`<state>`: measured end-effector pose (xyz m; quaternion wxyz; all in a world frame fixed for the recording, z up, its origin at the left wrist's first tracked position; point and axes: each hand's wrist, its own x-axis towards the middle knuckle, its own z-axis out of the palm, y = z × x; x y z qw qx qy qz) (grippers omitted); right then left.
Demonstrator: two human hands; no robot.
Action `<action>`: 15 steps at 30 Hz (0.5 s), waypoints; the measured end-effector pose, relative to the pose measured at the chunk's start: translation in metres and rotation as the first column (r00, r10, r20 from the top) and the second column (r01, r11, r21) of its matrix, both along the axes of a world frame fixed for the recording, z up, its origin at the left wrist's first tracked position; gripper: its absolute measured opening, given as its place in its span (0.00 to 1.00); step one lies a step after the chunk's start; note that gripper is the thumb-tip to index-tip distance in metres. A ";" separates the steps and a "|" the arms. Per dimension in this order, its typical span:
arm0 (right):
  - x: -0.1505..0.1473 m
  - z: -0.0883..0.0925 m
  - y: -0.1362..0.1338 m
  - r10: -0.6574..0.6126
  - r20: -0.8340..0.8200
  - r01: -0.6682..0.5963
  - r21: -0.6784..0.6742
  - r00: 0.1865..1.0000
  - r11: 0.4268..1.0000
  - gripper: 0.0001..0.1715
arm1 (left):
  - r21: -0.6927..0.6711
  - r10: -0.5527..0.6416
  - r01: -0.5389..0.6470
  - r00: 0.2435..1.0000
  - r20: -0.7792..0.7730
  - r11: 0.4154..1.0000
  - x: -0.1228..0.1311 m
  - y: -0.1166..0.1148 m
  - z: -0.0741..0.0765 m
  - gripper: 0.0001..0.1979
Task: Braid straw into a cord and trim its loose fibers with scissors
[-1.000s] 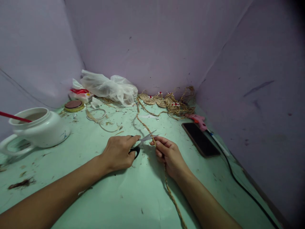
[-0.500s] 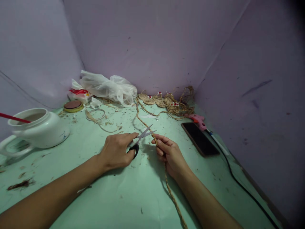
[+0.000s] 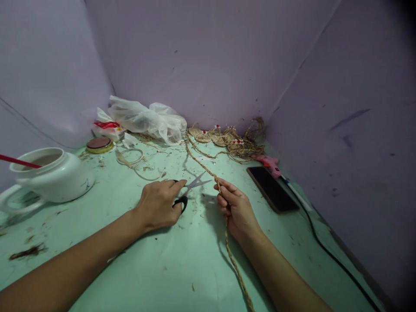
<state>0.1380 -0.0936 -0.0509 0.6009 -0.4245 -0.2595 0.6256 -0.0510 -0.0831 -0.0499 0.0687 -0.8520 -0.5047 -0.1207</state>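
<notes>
My left hand (image 3: 160, 203) grips a pair of scissors (image 3: 194, 183) with black handles, thumb and finger in the loops. Its blades are spread and point right, toward the rope. Between the fingers of my right hand (image 3: 235, 206) is a thin braided straw-coloured rope (image 3: 200, 164). The rope runs from the back of the table, through my right hand, and down past the front edge of the view. A small gap separates the blade tips from the rope, just left of my right fingertips.
Woven discs (image 3: 219, 138) with red and white beads lie at the back wall, beside a plastic bag (image 3: 146, 119). To the right are a phone (image 3: 272, 189), a pink glue gun (image 3: 272, 164) and a black cable (image 3: 320, 242). A white pot (image 3: 61, 175) stands left.
My right hand has shifted slightly right with the rope, so the rope is now out from between the scissor blades. The scissors have moved a little left.
</notes>
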 end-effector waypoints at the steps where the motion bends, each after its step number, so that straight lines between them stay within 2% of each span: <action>1: 0.000 0.000 0.000 0.004 0.000 -0.004 -0.001 1.000 1.000 0.13 | -0.002 -0.017 0.017 1.000 -0.001 1.000 0.000 0.000 0.000 0.24; 5: -0.002 0.001 -0.002 0.024 0.040 -0.024 0.003 0.999 1.000 0.14 | 0.000 -0.056 0.056 0.998 0.000 0.998 0.002 -0.002 0.001 0.25; 15: -0.008 -0.003 -0.004 0.044 0.185 -0.046 0.009 0.982 0.999 0.18 | 0.030 -0.057 0.057 0.998 -0.021 0.998 0.004 -0.004 -0.002 0.26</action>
